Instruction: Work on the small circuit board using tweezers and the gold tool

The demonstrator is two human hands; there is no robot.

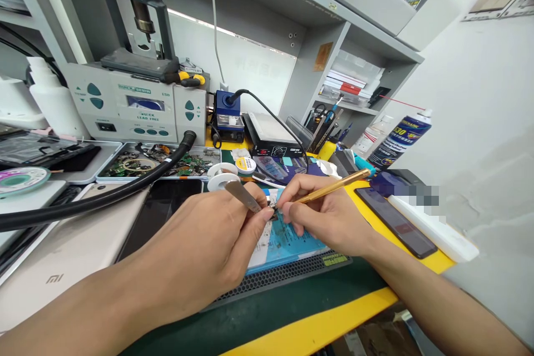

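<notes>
My left hand (217,233) is closed in a pinch on metal tweezers (244,196), whose tips point right toward a tiny part I cannot make out. My right hand (317,211) is closed round a slim gold tool (334,188), held like a pen, its tip meeting the tweezers' tips at about the middle of the bench. Both tips hover just over a blue phone board holder (287,245) lying on a dark mat (292,272). What sits at the tips is too small to name.
A rework station (133,105) with a black hose (125,186) stands at the back left, beside a tray of circuit boards (167,162). Phones (70,250) lie on the left, another phone (396,222) on the right. A spray can (400,139), solder spools (221,175) and a small heater plate (271,136) stand behind.
</notes>
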